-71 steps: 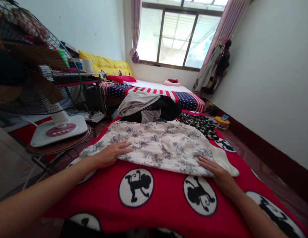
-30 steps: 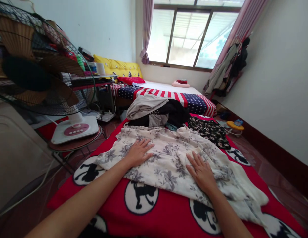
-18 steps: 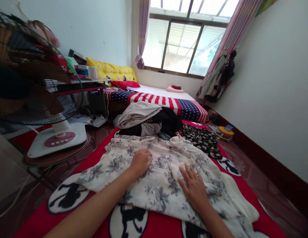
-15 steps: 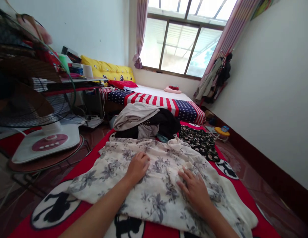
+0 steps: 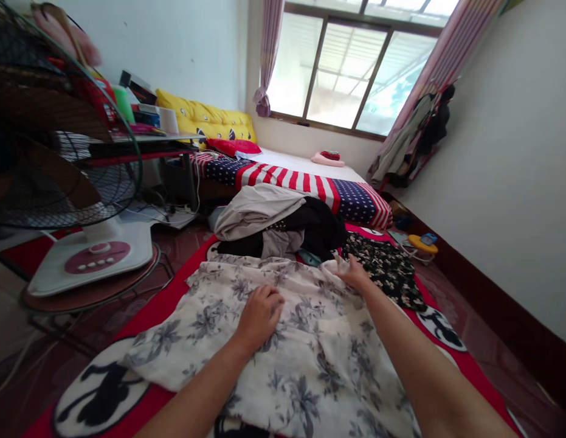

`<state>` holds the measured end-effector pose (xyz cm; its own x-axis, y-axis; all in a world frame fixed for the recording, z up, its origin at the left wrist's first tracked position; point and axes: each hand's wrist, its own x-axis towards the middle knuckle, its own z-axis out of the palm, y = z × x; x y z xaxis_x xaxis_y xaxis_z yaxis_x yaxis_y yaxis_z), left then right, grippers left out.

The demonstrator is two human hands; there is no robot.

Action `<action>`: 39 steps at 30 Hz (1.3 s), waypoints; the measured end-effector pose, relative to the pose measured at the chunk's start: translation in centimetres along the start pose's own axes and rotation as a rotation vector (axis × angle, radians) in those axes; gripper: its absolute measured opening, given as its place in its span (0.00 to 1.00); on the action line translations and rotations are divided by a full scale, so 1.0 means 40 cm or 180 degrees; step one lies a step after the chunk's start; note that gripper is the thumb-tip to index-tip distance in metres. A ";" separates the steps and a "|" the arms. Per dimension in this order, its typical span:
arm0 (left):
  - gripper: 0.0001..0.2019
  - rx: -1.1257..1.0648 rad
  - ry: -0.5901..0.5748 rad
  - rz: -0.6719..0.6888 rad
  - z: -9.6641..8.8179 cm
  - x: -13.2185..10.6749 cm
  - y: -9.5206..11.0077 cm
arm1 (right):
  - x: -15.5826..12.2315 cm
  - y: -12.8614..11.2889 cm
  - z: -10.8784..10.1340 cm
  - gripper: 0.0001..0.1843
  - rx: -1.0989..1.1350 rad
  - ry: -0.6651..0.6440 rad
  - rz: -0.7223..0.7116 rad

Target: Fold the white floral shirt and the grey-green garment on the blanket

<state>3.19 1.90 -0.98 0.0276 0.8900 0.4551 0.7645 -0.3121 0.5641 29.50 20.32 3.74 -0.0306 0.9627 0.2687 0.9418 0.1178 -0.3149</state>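
Note:
A cream garment with grey flowers (image 5: 305,340) lies spread on a red blanket with black monkey circles (image 5: 100,389). My left hand (image 5: 259,313) rests on the garment's middle, its fingers curled down into the cloth. My right hand (image 5: 355,275) reaches to the garment's far edge, fingers closed on the fabric there. Just beyond lies a heap of beige, grey and black clothes (image 5: 278,222), and a dark flowered garment (image 5: 385,267) lies to the right of my right hand.
A standing fan (image 5: 59,152) on a round stool is at the left, with cables on the floor behind it. A bed with a stars-and-stripes cover (image 5: 310,182) stands under the window. Clothes hang at the right wall, and a small yellow stool (image 5: 422,243) stands below.
My right hand has moved from the garment's middle out to its far edge and taken hold of the cloth. My left hand has stayed in the middle, its fingers curling.

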 end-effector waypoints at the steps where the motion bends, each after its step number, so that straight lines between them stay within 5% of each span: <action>1: 0.09 0.0003 0.0005 0.0006 0.000 0.000 -0.001 | -0.005 -0.009 0.005 0.37 -0.0125 -0.0159 0.0010; 5: 0.08 0.0037 0.0006 0.0028 -0.001 0.001 -0.001 | -0.032 -0.036 -0.029 0.11 -0.0280 -0.0296 -0.0084; 7: 0.08 0.0047 -0.0004 0.0047 -0.004 0.001 0.000 | -0.048 -0.040 -0.073 0.12 0.0097 0.0105 -0.0099; 10: 0.09 0.0025 -0.0018 0.0091 -0.007 -0.002 0.001 | -0.107 -0.024 -0.151 0.18 0.1653 0.1031 0.0031; 12: 0.09 -0.0023 0.0006 0.0116 -0.007 -0.004 0.001 | -0.182 0.008 -0.190 0.19 0.2618 0.1489 0.0197; 15: 0.09 -0.0147 0.0065 0.0135 -0.004 -0.006 -0.002 | -0.329 0.090 -0.212 0.18 0.2872 0.1683 0.0478; 18: 0.10 -0.0283 0.0113 0.0140 0.000 -0.005 -0.002 | -0.456 0.172 -0.197 0.20 0.1834 0.1167 0.0637; 20: 0.10 -0.0343 0.0131 0.0143 0.001 -0.005 0.000 | -0.506 0.191 -0.180 0.21 0.1243 0.1255 0.0613; 27: 0.13 -0.0616 0.0173 0.0213 -0.012 -0.024 0.018 | -0.514 0.067 -0.080 0.21 0.1184 0.1229 -0.0415; 31: 0.12 -0.0453 0.0608 0.0074 -0.074 -0.006 -0.016 | -0.505 0.058 -0.018 0.25 0.0947 0.0855 -0.0537; 35: 0.12 0.0501 0.1242 -0.0786 -0.187 0.054 -0.111 | -0.509 0.074 -0.009 0.26 0.0916 0.0707 -0.0527; 39: 0.22 0.1309 0.0502 -0.1896 -0.271 0.106 -0.196 | -0.508 0.066 -0.019 0.29 0.0809 0.0756 -0.0747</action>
<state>-9.68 4.54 3.99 -0.5364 0.8017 0.2636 0.8015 0.3861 0.4567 32.86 0.90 -1.86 -0.1284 0.8232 0.5530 0.8050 0.4122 -0.4267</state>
